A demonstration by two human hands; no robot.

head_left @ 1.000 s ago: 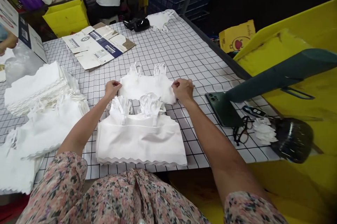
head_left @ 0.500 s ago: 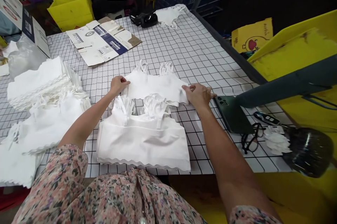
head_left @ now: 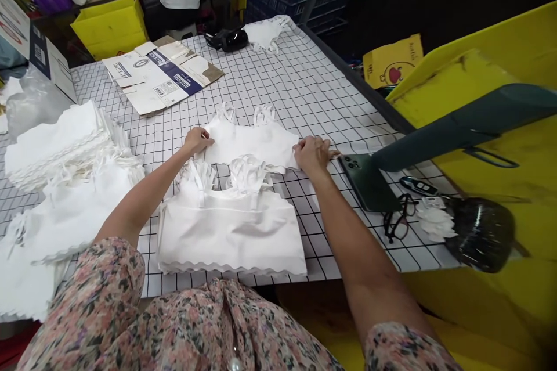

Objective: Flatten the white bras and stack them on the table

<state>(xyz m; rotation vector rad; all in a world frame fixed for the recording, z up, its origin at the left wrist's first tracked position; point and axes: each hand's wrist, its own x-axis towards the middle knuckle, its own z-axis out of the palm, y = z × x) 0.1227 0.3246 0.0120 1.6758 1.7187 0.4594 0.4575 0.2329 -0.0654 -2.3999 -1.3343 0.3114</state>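
White ribbed-looking or not, can't say, but it's a scallop-free view of a strappy crop top (head_left: 252, 143) lying flat between both hands, straps pointing away from the wearer. Left hand (head_left: 199, 140) is palm-down with fingers bunched on its left side; right hand (head_left: 314, 153) is at the opposite side, thumb and forefinger at the edge, other fingers fanned out. Can't tell if either one is really pinching the fabric or just pressing it. Arms reach forward, straddling a stack of folded white tops (head_left: 232, 234) whose straps come right up to the flat one's hem.

Compared with a second ago, the top and both hands sit a bit further right, and the right hand has gone from a tight pinch to spread fingers.

Room-wise, right side's tight: the outer finger is right by a dark green phone (head_left: 368, 182), can't tell if touching, with eyeglasses (head_left: 398, 220) past that. Left arm runs beside a messy pile of white tops (head_left: 82, 202). Best open stretch of the checked surface (head_left: 304, 83) is beyond the straps, between the flattened cardboard box (head_left: 161, 78) and the slanting right edge. Near edge is just below the stack.
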